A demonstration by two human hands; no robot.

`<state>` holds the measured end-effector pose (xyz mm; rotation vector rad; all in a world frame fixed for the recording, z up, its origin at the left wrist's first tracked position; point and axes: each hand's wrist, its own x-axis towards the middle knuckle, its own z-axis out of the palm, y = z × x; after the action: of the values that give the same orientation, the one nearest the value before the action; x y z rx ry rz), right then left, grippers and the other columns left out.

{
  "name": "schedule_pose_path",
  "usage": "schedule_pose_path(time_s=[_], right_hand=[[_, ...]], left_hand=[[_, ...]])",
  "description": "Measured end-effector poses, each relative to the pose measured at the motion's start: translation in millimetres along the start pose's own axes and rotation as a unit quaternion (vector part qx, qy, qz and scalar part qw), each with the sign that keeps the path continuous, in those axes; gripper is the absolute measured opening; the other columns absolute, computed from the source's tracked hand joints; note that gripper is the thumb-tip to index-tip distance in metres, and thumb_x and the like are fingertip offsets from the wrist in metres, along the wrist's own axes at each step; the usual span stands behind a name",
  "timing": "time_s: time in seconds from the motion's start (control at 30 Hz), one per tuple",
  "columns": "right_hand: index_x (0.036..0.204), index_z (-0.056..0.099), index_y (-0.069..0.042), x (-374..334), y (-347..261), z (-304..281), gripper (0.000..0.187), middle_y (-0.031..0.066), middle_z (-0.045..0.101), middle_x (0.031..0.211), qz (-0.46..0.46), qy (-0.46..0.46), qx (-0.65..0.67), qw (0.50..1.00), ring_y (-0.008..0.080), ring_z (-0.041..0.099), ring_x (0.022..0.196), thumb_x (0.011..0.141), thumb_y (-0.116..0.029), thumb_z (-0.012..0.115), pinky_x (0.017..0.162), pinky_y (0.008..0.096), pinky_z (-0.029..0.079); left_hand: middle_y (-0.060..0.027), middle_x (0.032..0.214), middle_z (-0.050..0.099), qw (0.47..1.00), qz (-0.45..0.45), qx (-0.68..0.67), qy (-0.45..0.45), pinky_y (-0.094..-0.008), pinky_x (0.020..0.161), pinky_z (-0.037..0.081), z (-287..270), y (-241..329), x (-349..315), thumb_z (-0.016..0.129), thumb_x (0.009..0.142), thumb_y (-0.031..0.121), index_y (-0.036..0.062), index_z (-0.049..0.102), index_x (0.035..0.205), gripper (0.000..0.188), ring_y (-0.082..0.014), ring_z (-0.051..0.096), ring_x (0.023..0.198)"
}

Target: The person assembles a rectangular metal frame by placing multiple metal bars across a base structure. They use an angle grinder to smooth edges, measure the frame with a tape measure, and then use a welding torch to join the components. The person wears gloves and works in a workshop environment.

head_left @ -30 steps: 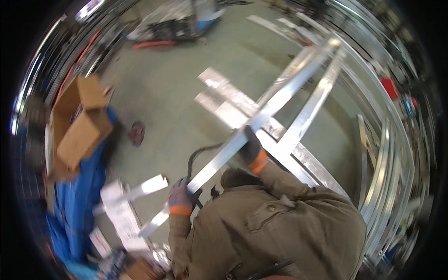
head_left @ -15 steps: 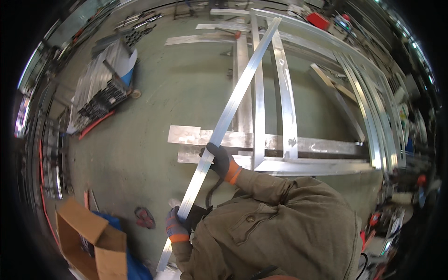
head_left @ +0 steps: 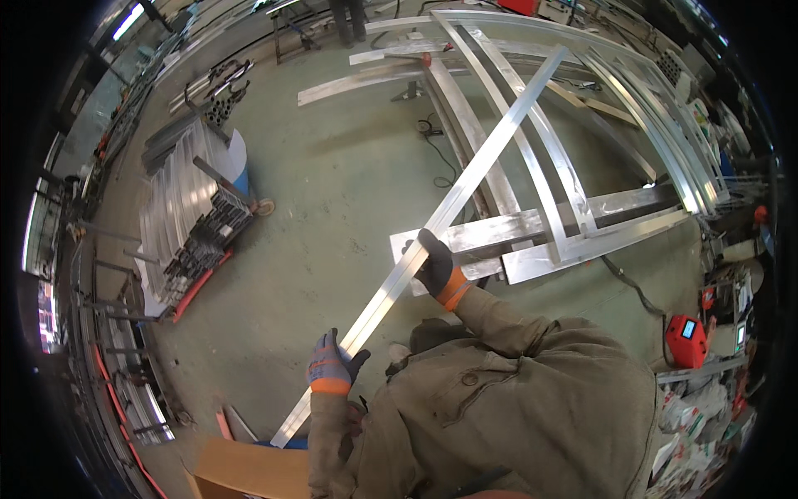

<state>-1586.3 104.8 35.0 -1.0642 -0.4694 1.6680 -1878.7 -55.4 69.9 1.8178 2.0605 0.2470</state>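
A long, straight silvery metal profile [head_left: 467, 185] slants across the view, from my lower left up to the far right. My right hand [head_left: 435, 268], in a dark glove with an orange cuff, is closed around it near its middle. Farther down, my left hand [head_left: 334, 363], in a grey-blue glove with an orange cuff, holds the same profile, which passes between thumb and fingers. The upper end of the profile overlaps a metal frame [head_left: 532, 162] lying across flat support beams [head_left: 490, 233]; whether they touch I cannot tell.
On the left stands a stack of metal profiles [head_left: 187, 216]. A cardboard box [head_left: 249, 467] sits at the lower left. To the right are a red device with a screen [head_left: 687, 341] and plastic bags [head_left: 694, 416]. A cable [head_left: 636, 287] lies on the floor. Someone's legs [head_left: 347, 21] show far off.
My view and body have turned left, so the frame looks tilted and shifted right. The profile, still in both hands, now slants more to the right. The red device has come into view.
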Motion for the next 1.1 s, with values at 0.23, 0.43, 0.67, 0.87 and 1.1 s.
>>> schedule_pose_path(time_s=[0.23,0.43,0.67,0.87,1.1], right_hand=[[0.117,0.06,-0.01,39.6,3.3,43.6,0.04,0.0038,0.066,0.106,-0.034,0.049,0.152,0.987,0.019,0.07,0.101,0.104,-0.047,0.068,0.091,0.0393,0.06],[0.127,0.056,-0.011,119.5,29.4,89.3,0.048,0.0039,0.064,0.117,-0.01,0.101,0.206,0.973,0.0217,0.064,0.114,0.1,-0.047,0.073,0.102,0.0457,0.055],[0.137,0.056,-0.008,245.5,13.6,140.4,0.058,0.0059,0.065,0.122,-0.06,0.121,0.256,0.957,0.0215,0.066,0.115,0.097,-0.044,0.078,0.103,0.0409,0.054],[0.114,0.061,-0.016,305.6,-29.0,139.7,0.034,-0.0018,0.06,0.107,-0.096,0.099,0.317,0.938,0.0124,0.06,0.1,0.1,-0.045,0.076,0.098,0.0363,0.053],[0.126,0.065,-0.015,344.9,-28.9,136.0,0.034,0.0045,0.067,0.127,-0.185,0.189,0.342,0.902,0.0228,0.062,0.125,0.105,-0.042,0.069,0.113,0.0449,0.048]], left_hand=[[-0.0165,0.133,0.068,0.987,0.087,0.085,0.107,-0.0539,0.118,0.041,-22.4,-40.9,97.7,0.088,0.081,0.048,0.0045,0.065,0.133,0.072,-0.0367,0.062,0.123],[-0.0133,0.129,0.071,0.985,0.108,0.126,0.041,-0.0542,0.118,0.04,-55.5,-91.7,235.2,0.087,0.082,0.045,0.0086,0.068,0.13,0.064,-0.0376,0.065,0.121],[-0.0162,0.123,0.07,0.963,0.223,0.143,0.052,-0.0516,0.103,0.048,-100.6,-108.7,423.7,0.09,0.079,0.042,0.0066,0.068,0.126,0.063,-0.0417,0.064,0.113],[-0.0182,0.119,0.07,0.922,0.372,0.098,0.038,-0.0515,0.103,0.048,-125.3,-83.0,592.2,0.089,0.079,0.041,0.0064,0.069,0.125,0.061,-0.0427,0.063,0.113],[-0.0123,0.124,0.071,0.886,0.445,0.111,-0.067,-0.0601,0.118,0.036,-102.8,5.2,765.9,0.088,0.08,0.041,0.0145,0.07,0.126,0.056,-0.0396,0.062,0.122]])
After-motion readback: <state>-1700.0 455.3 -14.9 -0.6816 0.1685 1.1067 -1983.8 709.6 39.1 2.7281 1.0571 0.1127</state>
